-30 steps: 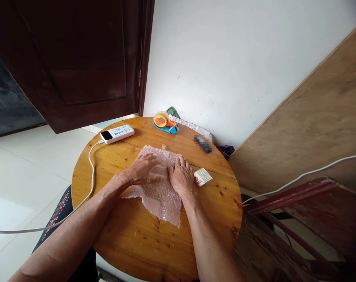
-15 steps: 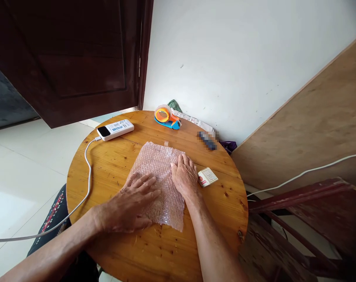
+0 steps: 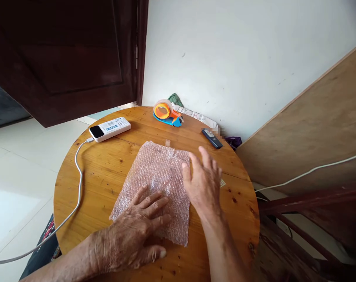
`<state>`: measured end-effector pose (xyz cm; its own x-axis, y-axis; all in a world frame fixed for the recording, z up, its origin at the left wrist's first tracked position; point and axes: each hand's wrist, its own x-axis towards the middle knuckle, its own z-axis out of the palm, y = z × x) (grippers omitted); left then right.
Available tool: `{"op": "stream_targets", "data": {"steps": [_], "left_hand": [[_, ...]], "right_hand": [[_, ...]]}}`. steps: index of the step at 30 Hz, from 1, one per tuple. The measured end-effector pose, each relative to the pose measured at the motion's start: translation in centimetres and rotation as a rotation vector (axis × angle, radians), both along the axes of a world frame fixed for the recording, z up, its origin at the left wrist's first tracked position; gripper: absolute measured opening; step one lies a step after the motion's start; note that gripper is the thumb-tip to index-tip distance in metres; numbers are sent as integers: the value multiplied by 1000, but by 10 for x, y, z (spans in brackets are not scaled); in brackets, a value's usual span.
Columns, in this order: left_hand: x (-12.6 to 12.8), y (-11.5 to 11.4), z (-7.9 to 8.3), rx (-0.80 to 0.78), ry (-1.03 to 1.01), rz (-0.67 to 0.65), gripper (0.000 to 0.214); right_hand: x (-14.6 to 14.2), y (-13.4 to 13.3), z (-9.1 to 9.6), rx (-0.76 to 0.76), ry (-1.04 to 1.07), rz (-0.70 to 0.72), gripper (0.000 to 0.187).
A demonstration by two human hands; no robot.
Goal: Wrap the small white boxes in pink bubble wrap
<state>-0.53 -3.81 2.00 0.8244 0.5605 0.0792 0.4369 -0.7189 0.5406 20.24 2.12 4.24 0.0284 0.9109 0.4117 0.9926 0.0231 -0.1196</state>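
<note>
A sheet of clear bubble wrap [image 3: 163, 172] lies flat on the round wooden table [image 3: 98, 172]. My left hand [image 3: 137, 227] rests spread on its lower left part, fingers stretched out, holding nothing. Off the wrap's right edge, my right hand [image 3: 204, 180] is raised, fingers apart, with nothing in it. It mostly covers a small printed card [image 3: 222, 183], of which only a corner shows. A small bit of clear tape [image 3: 168, 143] sticks out at the wrap's top edge.
An orange and blue tape dispenser [image 3: 168, 112] stands at the table's far edge. To the left lies a white power bank [image 3: 110, 129] with a cable [image 3: 80, 172] running off the table. A dark handheld object [image 3: 212, 138] lies at the right, near the wall [image 3: 225, 58].
My right hand has lifted off the bubble wrap and moved right, over the card. My left hand stays on the wrap, slightly lower in the picture. The view has shifted a little.
</note>
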Motion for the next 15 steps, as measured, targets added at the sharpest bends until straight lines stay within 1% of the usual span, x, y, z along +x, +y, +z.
{"op": "stream_targets", "data": {"steps": [1, 3, 6, 8, 10, 12, 14, 15], "left_hand": [[1, 1, -2, -1, 7, 13, 61], [2, 2, -3, -1, 14, 33, 55], [3, 1, -3, 9, 2, 50, 48], [3, 0, -3, 26, -7, 55, 47], [2, -1, -5, 40, -14, 61, 49], [2, -3, -6, 50, -30, 70, 50], [2, -5, -6, 69, -63, 87, 48], [3, -6, -5, 85, -90, 101, 47]], "right_hand": [[9, -3, 5, -9, -1, -29, 40], [30, -10, 12, -76, -7, -58, 48], [62, -19, 9, -192, 15, -87, 63], [75, -21, 3, -276, 19, -110, 64], [79, -22, 0, -327, 13, -133, 56], [75, -20, 3, -303, 33, -142, 47], [64, -20, 12, -190, 119, -110, 43], [56, -20, 17, -112, 181, -64, 43]]}}
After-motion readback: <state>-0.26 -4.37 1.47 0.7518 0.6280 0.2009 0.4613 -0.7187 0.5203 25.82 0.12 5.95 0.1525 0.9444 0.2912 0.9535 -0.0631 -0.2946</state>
